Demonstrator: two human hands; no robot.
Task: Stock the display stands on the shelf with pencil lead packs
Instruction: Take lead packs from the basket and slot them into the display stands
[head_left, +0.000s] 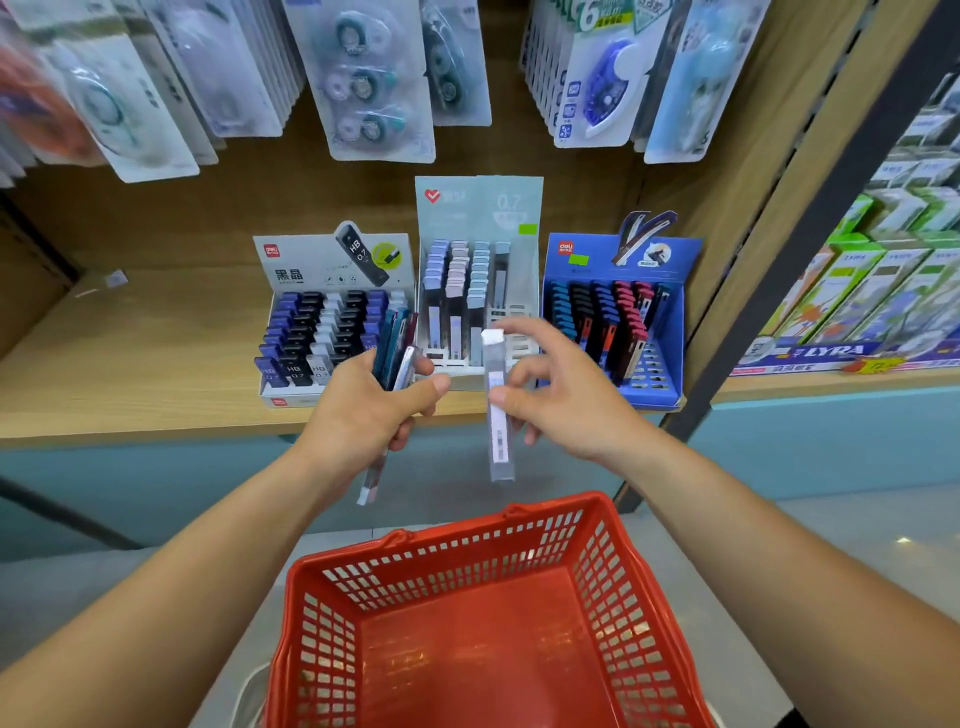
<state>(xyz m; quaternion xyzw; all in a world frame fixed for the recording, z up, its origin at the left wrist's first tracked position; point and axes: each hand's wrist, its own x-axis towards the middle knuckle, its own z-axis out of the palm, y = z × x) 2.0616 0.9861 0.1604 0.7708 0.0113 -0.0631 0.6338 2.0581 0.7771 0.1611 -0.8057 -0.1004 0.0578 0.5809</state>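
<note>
Three display stands sit on the wooden shelf: a grey one at left, a pale middle one with free slots on its right side, and a blue one at right. My left hand grips a bundle of lead packs in front of the grey stand. My right hand pinches a single grey pack with a white cap, held upright just in front of the middle stand.
A red plastic basket sits below my hands with nothing visible inside. Blister packs of correction tape hang above the stands. Green boxes fill the neighbouring shelf at right.
</note>
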